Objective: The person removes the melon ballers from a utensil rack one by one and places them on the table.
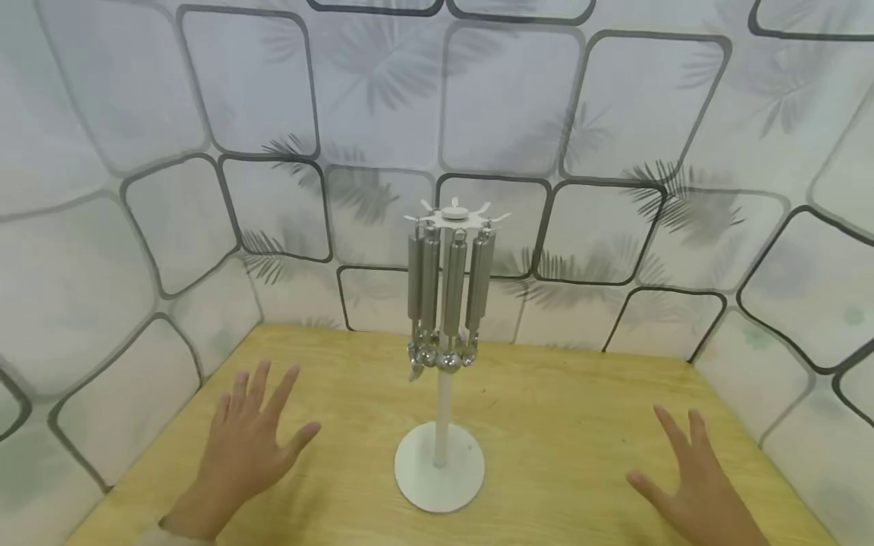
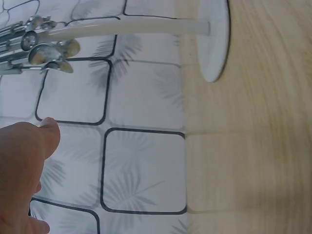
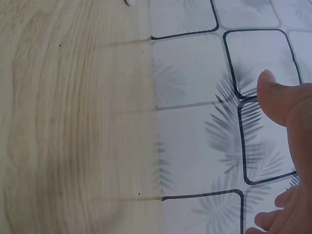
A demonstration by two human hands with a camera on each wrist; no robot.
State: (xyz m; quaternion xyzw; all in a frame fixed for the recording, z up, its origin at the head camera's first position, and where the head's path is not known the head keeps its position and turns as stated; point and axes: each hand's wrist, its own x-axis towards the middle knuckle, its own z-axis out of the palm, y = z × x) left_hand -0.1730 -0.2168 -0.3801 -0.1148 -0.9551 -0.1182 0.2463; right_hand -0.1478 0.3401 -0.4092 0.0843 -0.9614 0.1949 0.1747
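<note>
In the middle of the table stands a white rack [image 1: 442, 409] with a round base [image 1: 440, 485] and a spoked top [image 1: 456, 216]. Several metal-handled kitchen utensils [image 1: 452, 284] hang from its spokes, with their shiny ends downward; their exact kinds are too small to tell. My left hand [image 1: 247, 447] is spread to the left of the base, touching nothing. Off to the right, my right hand [image 1: 703, 485] also has its fingers extended and holds nothing. The left wrist view shows the rack's pole [image 2: 131, 30] and the hanging utensils' ends [image 2: 46, 53] beyond my thumb.
The yellow wood-grain table [image 1: 560, 425] carries the rack. Behind it and along both sides rise walls [image 1: 382, 98] covered in a pattern of rounded dark outlines and grey leaves.
</note>
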